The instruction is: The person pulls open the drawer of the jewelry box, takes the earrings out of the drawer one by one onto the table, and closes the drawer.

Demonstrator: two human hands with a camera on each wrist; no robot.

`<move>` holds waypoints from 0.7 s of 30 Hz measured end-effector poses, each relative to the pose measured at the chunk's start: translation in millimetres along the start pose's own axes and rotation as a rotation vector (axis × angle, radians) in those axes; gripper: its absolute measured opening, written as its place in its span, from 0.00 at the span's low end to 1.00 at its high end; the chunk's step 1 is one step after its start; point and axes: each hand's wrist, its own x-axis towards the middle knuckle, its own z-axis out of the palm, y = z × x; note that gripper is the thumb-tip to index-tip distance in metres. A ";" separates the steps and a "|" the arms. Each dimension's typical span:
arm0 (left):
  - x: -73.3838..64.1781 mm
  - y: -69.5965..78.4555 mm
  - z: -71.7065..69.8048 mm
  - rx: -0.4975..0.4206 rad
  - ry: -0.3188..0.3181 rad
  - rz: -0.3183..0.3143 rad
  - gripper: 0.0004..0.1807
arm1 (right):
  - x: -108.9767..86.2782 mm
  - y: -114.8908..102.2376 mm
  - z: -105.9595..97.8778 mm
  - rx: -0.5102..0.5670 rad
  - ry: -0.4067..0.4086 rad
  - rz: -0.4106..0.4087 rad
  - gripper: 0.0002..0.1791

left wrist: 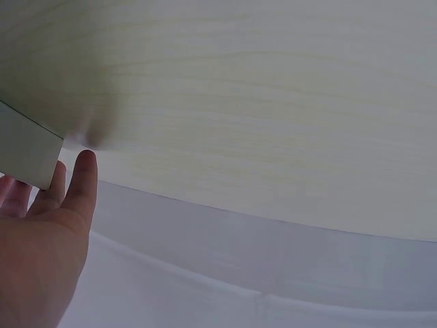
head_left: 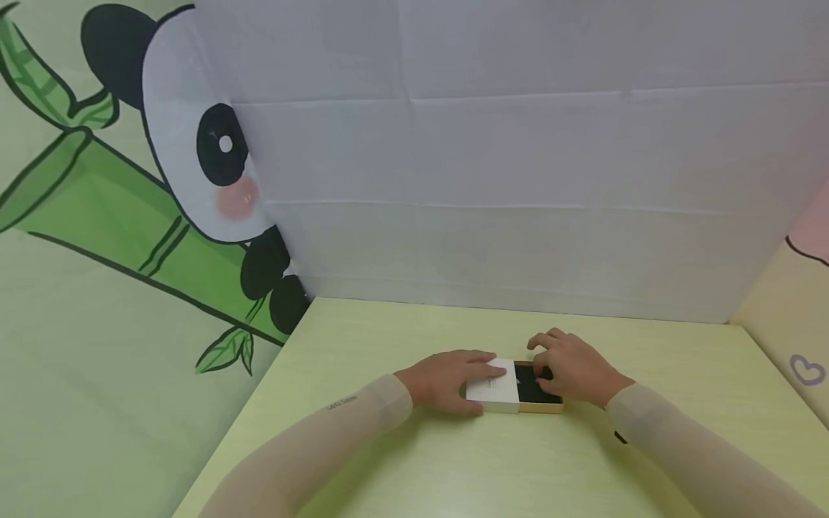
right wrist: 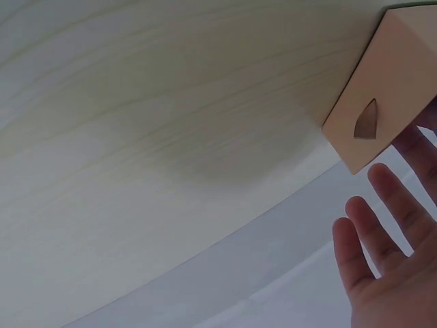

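A small box lies at the middle of the pale desk point(head_left: 363, 460). The left hand point(head_left: 447, 381) rests on its white sleeve point(head_left: 495, 394), fingers straight over the top. The right hand point(head_left: 573, 368) rests with fingers bent on the black inner tray point(head_left: 534, 392), which sticks out to the right. A white cloth point(head_left: 518, 158) hangs behind.

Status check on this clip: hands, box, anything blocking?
Left hand flat on the white sleeve, fingers straight. Right hand resting on the tan tray's dark inside, fingers bent, no clear grip. Tray partly slid out. Table around it unobstructed.
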 end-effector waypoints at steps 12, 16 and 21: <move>-46.4 -5.3 11.6 0.032 -0.034 0.117 0.45 | -25.8 -77.0 -4.0 -0.060 0.003 0.089 0.10; -46.6 -3.1 6.7 0.018 -0.031 0.111 0.45 | -25.0 -76.3 -11.0 -0.072 0.017 0.067 0.09; -45.8 -1.4 2.9 0.016 -0.027 0.108 0.45 | -24.6 -73.3 -16.7 -0.087 0.022 0.060 0.08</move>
